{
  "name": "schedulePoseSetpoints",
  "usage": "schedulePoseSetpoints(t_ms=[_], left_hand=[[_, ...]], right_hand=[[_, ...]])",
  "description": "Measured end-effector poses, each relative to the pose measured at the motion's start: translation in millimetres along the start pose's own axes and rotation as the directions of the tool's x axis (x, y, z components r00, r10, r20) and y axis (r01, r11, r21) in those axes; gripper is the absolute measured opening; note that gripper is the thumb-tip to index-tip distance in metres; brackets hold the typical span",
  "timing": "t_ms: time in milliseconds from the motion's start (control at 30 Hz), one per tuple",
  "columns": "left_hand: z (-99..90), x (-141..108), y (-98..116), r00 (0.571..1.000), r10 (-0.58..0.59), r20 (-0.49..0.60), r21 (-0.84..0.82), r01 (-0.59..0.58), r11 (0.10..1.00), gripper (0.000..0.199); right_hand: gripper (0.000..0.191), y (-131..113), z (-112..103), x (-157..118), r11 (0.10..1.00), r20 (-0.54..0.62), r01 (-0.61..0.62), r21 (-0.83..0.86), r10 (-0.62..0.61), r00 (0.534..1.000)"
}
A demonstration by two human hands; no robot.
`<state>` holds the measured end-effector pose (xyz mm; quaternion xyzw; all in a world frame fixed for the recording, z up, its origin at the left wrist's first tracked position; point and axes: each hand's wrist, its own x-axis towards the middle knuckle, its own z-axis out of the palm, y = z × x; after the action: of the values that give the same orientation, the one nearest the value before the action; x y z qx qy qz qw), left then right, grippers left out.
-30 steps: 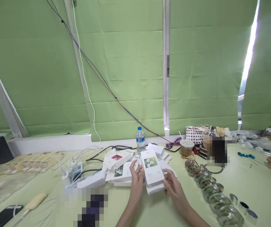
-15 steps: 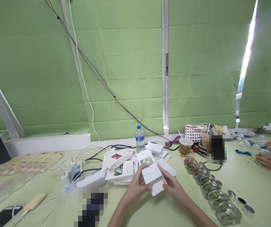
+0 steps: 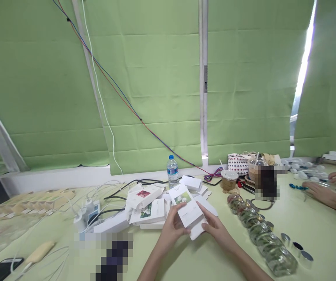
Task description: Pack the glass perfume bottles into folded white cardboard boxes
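My left hand [image 3: 172,226] and my right hand [image 3: 215,226] grip a white box [image 3: 187,207] with a green and white flower picture, one hand on each side. A flap of the box stands out at its near end, between my thumbs. Just behind and to the left lies a pile of white boxes [image 3: 153,210], one with a red picture and one with a white flower picture. A water bottle [image 3: 172,171] with a blue cap stands upright behind the pile.
On the right, a row of clear glass bottles [image 3: 263,238] runs beside silver caps [image 3: 306,258]. Behind are a drink cup [image 3: 229,179] and a patterned bag [image 3: 238,164]. Another person's hand [image 3: 322,193] rests at far right. Chargers with cables [image 3: 87,212] and a phone [image 3: 0,270] lie left.
My hands still hold the box, its near flap turned slightly. The other person's hand at far right has moved left, and a dark sleeve now shows. The whole view has shifted slightly.
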<state>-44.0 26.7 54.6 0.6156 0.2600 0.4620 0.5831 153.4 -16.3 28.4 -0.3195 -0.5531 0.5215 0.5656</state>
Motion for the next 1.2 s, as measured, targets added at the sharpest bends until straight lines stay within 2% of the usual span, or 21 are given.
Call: schedulePoseSetpoints(t_ms=[200, 300, 433, 500, 600, 667, 833, 967, 1200], left_hand=[[-0.2, 3.9, -10.4, 1.000, -0.015, -0.003, -0.106, 0.015, 0.994, 0.071], [1.1, 4.2, -9.3, 0.999, -0.036, -0.018, -0.130, 0.033, 0.991, 0.071], [1.7, 2.5, -4.3, 0.998, -0.034, -0.047, -0.131, 0.028, 0.991, 0.070], [-0.9, 1.1, -1.5, 0.999, -0.034, 0.011, -0.136, 0.035, 0.990, 0.075], [-7.9, -0.8, 0.9, 0.982, -0.055, 0.179, -0.164, 0.085, 0.983, 0.081], [-12.2, -1.2, 0.8, 0.971, -0.065, 0.229, -0.160, 0.104, 0.982, 0.079], [-12.4, 0.2, -3.5, 0.991, -0.063, 0.121, -0.099, 0.075, 0.992, 0.066], [-7.0, 1.7, -5.7, 0.998, -0.039, 0.040, -0.119, 0.044, 0.992, 0.061], [-5.1, 2.5, -2.4, 0.998, -0.069, -0.005, -0.148, 0.067, 0.987, 0.053]], right_hand=[[0.076, 2.0, -0.6, 0.5, 0.993, 0.029, -0.033, 0.114, 0.030, 0.999], [0.070, 3.2, -0.5, 0.5, 0.994, 0.023, -0.042, 0.097, 0.040, 0.999], [0.055, 5.5, -1.0, 1.7, 0.999, -0.059, -0.014, 0.030, 0.016, 0.998], [0.052, 6.9, -1.8, 2.4, 1.000, -0.098, -0.007, 0.018, 0.009, 0.995], [0.049, 9.1, -3.8, 3.7, 0.999, -0.149, -0.018, 0.045, 0.025, 0.988], [0.048, 10.9, -5.6, 4.6, 0.998, -0.175, -0.031, 0.050, 0.039, 0.984], [0.050, 14.6, -8.2, 4.9, 0.999, -0.151, 0.016, -0.050, -0.023, 0.988], [0.059, 16.0, -5.0, 2.4, 0.985, -0.095, 0.037, -0.168, -0.053, 0.994], [0.063, 15.5, -0.5, 1.7, 0.974, -0.026, 0.072, -0.213, -0.079, 0.997]])
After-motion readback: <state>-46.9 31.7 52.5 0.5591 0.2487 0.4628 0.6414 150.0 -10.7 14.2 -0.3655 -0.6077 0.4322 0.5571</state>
